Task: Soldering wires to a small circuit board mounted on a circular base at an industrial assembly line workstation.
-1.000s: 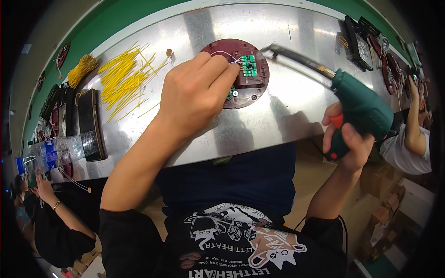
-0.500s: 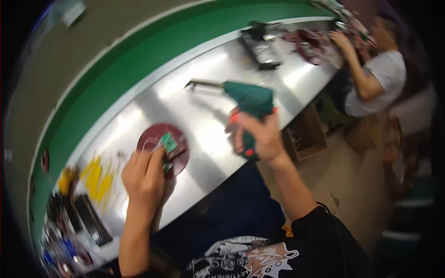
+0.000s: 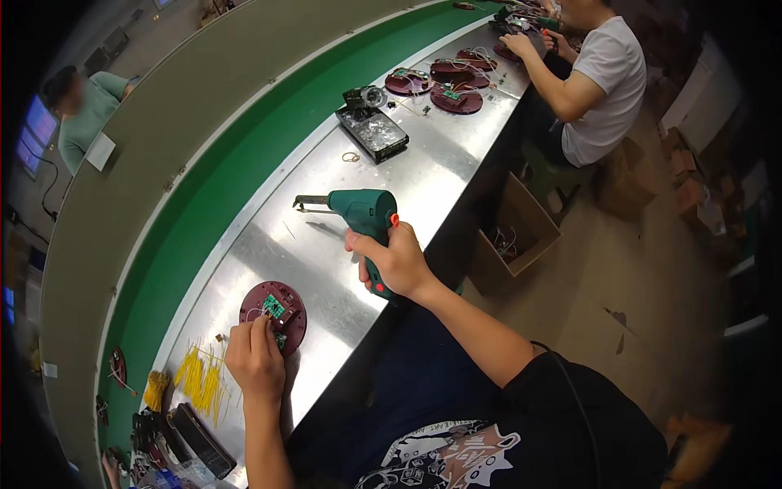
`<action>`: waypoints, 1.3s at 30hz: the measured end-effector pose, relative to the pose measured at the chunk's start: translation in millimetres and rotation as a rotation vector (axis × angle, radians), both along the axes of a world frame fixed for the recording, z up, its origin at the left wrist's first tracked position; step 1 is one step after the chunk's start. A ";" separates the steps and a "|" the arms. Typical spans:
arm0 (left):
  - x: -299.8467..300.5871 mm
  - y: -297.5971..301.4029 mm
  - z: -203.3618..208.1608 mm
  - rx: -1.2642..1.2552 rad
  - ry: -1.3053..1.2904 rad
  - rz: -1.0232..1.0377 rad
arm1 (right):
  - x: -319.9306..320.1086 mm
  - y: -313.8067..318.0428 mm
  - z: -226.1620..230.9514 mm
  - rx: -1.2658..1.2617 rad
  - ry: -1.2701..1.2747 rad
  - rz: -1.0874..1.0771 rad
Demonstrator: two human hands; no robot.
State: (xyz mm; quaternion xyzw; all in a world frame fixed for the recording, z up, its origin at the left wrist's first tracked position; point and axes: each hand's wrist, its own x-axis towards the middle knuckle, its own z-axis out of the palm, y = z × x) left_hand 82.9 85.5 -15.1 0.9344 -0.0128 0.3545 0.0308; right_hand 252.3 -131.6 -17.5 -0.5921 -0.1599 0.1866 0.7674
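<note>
My right hand (image 3: 401, 259) grips a dark green soldering gun (image 3: 363, 209) with red trim, fingers wrapped round its handle. Its thin metal tip points left, held above the metal bench. A dark red round plastic base (image 3: 295, 327) lies on the bench beside my left hand (image 3: 255, 359). Fixed on that base is a small green circuit board (image 3: 274, 306) with pale wires. Thumb and fingers of my left hand are pinched together at the board's lower edge; whatever they hold is hidden or too small to name.
Yellow wires (image 3: 198, 377) lie left of my left hand, near black parts (image 3: 199, 440). Farther along the metal bench are a black box (image 3: 373, 134) and several dark red bases (image 3: 456, 99). A co-worker (image 3: 607, 81) sits at the far right, near a cardboard box (image 3: 521, 236).
The view has shifted and sharpened. My right hand and the soldering gun now appear lower and farther left, nearer the round base. My left hand stays pinched at the board.
</note>
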 end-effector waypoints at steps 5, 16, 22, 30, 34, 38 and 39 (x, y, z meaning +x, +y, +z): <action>-11.1 13.2 -3.8 0.021 0.002 0.049 | -3.2 19.1 -6.2 0.021 0.006 -0.015; 14.2 27.1 1.2 -0.213 0.137 -0.028 | 10.3 20.0 -16.9 0.151 0.010 -0.215; 58.1 93.9 33.4 0.020 0.164 0.296 | 11.5 20.3 -24.8 0.180 -0.011 -0.215; 48.9 176.1 40.3 -0.099 0.355 0.750 | 9.4 20.7 -18.6 0.151 -0.038 -0.266; 31.8 188.8 53.1 -0.143 0.451 0.820 | 10.4 19.3 -16.7 0.146 -0.046 -0.255; 8.6 237.0 51.0 -0.206 0.476 0.988 | 9.8 21.8 -21.8 0.133 -0.045 -0.242; 3.7 245.3 48.1 -0.229 0.485 1.039 | 10.5 21.7 -21.7 0.128 -0.045 -0.246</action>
